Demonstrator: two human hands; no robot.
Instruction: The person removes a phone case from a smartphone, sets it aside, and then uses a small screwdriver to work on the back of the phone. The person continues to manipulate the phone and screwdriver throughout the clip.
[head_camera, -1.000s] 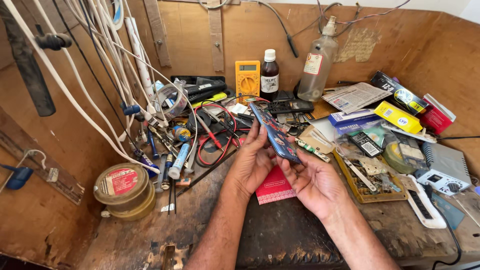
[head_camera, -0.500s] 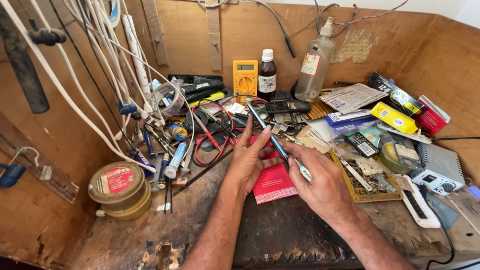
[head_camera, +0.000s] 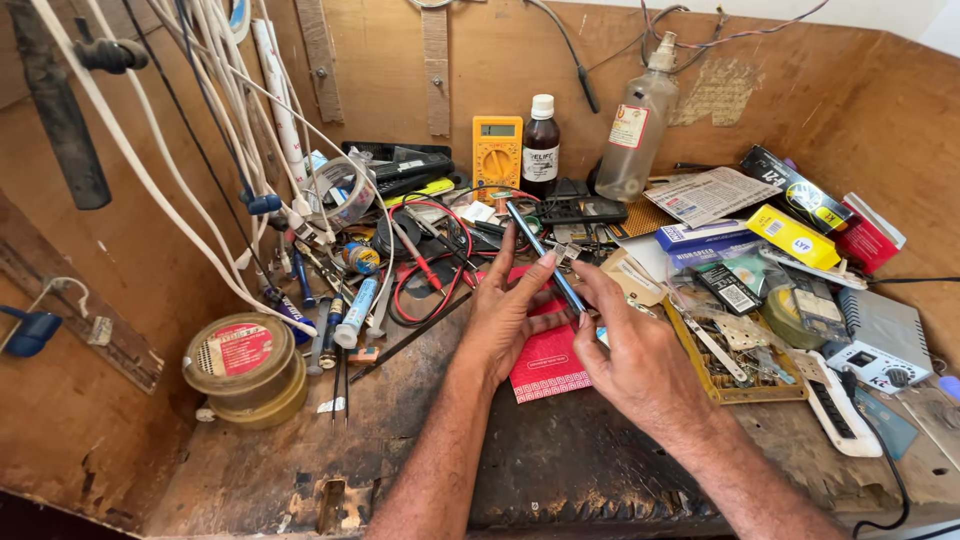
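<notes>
Over the red mat (head_camera: 545, 362) at the middle of the bench (head_camera: 600, 470), both the left hand (head_camera: 505, 315) and right hand (head_camera: 640, 355) pinch a thin phone (head_camera: 545, 255) edge-on, tilted; a yellow meter (head_camera: 497, 155) stands far behind.

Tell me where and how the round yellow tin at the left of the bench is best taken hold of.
Take the round yellow tin by its side wall, coming from above and from its right, fingers spread around the lid's rim. It sits upright and wide, its top flat, so a wrap-around grip suits it. The wooden wall stands close on its left, while both hands are busy with a slim blue device.
</notes>
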